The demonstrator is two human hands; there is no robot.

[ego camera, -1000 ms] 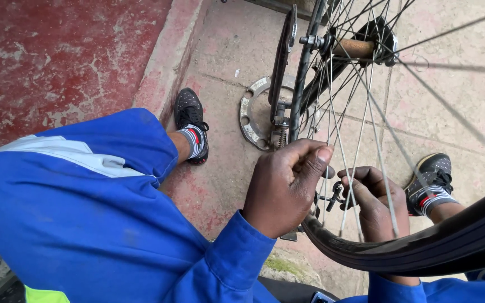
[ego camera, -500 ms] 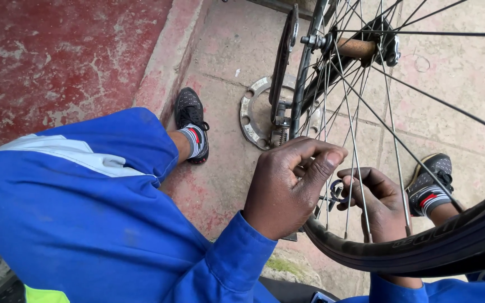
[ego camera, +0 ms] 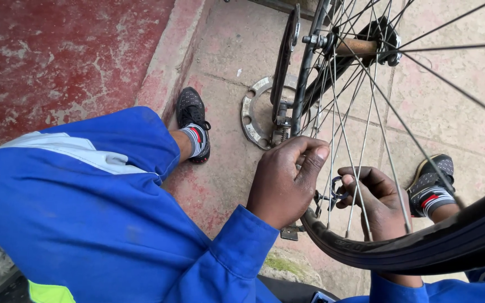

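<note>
— Black rubber is seen first: the tyre (ego camera: pixel 422 247) is curved across the lower right of the view, smooth and matt, with a bicycle wheel's thin steel spokes (ego camera: pixel 360 140) fanned up from it toward the hub (ego camera: pixel 360 46).

— How is the wheel being handled?

— It is worked from both sides. The left hand (ego camera: pixel 284 182) is closed around the spokes just above the rim, fingers curled and the thumb pressed down against them, so it appears that the wheel is steadied there. The right hand (ego camera: pixel 374 196) is set behind the spokes, its fingers clenched on a small metal tool (ego camera: pixel 332 196); the tool's exact kind cannot be told, since most of it is hidden.

— Why so low on the wheel?

— Probably because the spoke ends meet the rim there, and that part is brought nearest to the lap.

— What else is shown?

— A blue work garment (ego camera: pixel 85 207) with a pale stripe is spread over the knee, its cloth dull and slightly dusty. Two dark shoes (ego camera: pixel 192 120) with striped socks are planted on worn concrete paving (ego camera: pixel 231 62). A flat, toothed metal ring (ego camera: pixel 254 115) is laid on the ground beside the dark frame (ego camera: pixel 284 67), and red, scuffed flooring (ego camera: pixel 57 62) is seen at the left.
</note>
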